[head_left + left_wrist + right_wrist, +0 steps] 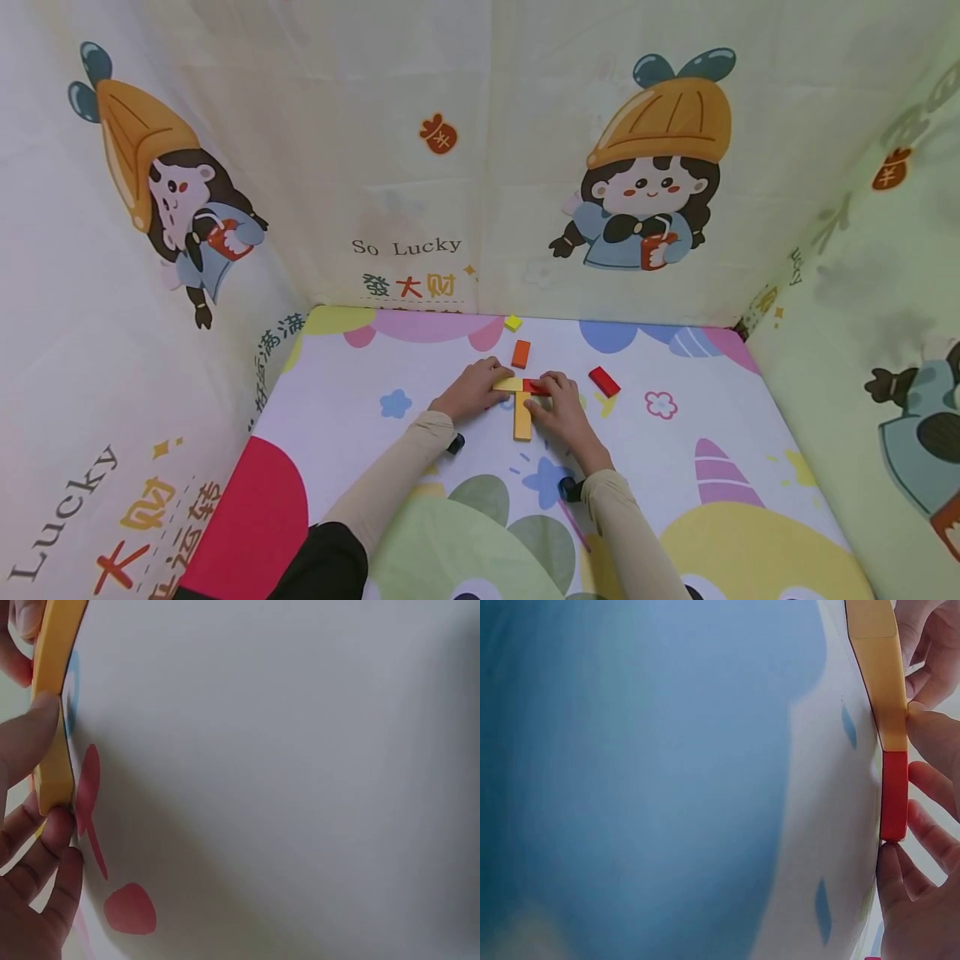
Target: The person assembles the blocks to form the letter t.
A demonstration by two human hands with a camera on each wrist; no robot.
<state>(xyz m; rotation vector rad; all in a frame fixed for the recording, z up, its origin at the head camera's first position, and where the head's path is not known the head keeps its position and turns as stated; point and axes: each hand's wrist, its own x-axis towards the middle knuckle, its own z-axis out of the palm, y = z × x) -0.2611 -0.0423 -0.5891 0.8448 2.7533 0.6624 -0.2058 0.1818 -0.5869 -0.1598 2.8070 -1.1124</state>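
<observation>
Three wooden blocks meet in a T on the printed tabletop. My left hand [471,388] pinches the left crossbar piece, a pale yellow block [509,384]; in the left wrist view its thumb lies along the block and its fingertips [58,829] reach the end. At the right of the crossbar is a red block [535,387], held by my right hand [564,408], with fingertips at its outer end in the right wrist view. The right thumb touches the stem, a yellow-orange block [522,418] that points toward me. Fingers partly hide the red block.
Beyond the T lie an orange block [521,353] and, near the back edge, a small lime-yellow block [513,322]. Another red block [604,382] rests right of my right hand. Printed cloth walls [487,167] enclose the table at the back and both sides.
</observation>
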